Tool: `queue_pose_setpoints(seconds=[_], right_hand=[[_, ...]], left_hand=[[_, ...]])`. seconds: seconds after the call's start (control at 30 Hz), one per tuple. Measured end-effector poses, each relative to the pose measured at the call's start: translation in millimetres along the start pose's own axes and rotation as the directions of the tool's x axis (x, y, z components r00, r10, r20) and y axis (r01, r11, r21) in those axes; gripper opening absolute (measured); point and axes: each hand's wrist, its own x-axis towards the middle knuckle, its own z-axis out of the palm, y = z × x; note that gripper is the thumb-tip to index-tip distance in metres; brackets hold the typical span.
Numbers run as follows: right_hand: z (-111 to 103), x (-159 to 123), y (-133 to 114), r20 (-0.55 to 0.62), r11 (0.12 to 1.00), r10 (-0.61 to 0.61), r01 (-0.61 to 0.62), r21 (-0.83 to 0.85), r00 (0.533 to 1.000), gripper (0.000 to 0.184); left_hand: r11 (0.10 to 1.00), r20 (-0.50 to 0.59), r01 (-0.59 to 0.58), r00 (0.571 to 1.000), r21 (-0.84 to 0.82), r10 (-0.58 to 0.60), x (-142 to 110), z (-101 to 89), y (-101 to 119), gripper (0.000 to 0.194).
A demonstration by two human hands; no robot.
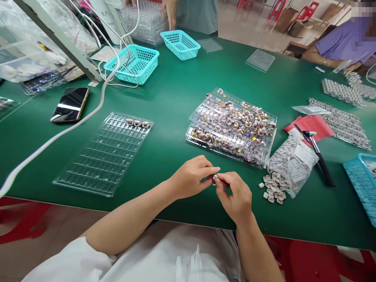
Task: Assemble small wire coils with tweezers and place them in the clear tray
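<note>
My left hand and my right hand meet above the table's front part, fingertips pinched around one small whitish plastic part. Fingers cover most of that part. Just beyond them lies a stack of clear trays filled with small pale parts bearing wires and yellow bits. To the left, a clear compartment tray holds several pale parts in its far row. On the right, loose pale shells spill beside a plastic bag of the same shells.
A phone and a white cable lie at left. Two turquoise baskets stand farther back. A black-handled tool and red sheet lie right, near a blue basket. Other people sit or stand across the table.
</note>
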Motion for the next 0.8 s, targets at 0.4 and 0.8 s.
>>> queue_pose_setpoints(seconds=[0.4,0.8], right_hand=[[-1,-1,8,0.044,0.965,-0.142,0.148,-0.217,0.989,0.036],[5,2,-2,-0.093,0.991,0.116,-0.122,-0.057,0.989,0.022]], left_hand=[[0.987,0.072,0.145,0.988,-0.068,-0.14,0,0.7,5,0.031],[0.773,0.011,0.533,0.825,-0.345,-0.565,4,-0.1,22,0.016]])
